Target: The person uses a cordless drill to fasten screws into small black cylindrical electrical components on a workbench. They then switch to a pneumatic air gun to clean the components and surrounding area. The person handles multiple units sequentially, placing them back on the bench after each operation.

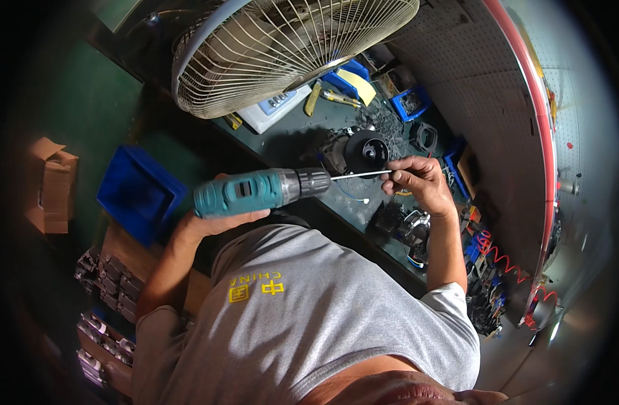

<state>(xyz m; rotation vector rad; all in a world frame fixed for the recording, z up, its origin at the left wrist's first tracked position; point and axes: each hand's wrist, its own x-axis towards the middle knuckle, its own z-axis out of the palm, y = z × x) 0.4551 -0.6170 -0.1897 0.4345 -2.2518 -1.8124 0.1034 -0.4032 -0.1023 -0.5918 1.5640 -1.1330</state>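
My left hand [232,221] is wrapped round the grip of a teal cordless drill [245,192], which lies level across my front, its chuck to the right. A long thin screwdriver bit [357,176] sticks out of the chuck. My right hand [421,183] pinches the far end of the bit between thumb and fingers; whether a screw is there too is too small to tell. Just beyond the bit, on the bench, sits a motor assembly [367,152] with a round black housing. A thin wire with a white connector [365,200] lies on the near side of the bit.
A large caged fan [269,54] hangs over the bench's far left, above a white scale [272,111]. Blue parts bins [412,103], black parts and a red coiled hose [502,256] line the right side. A blue crate [139,192] and cardboard box [55,189] are at left.
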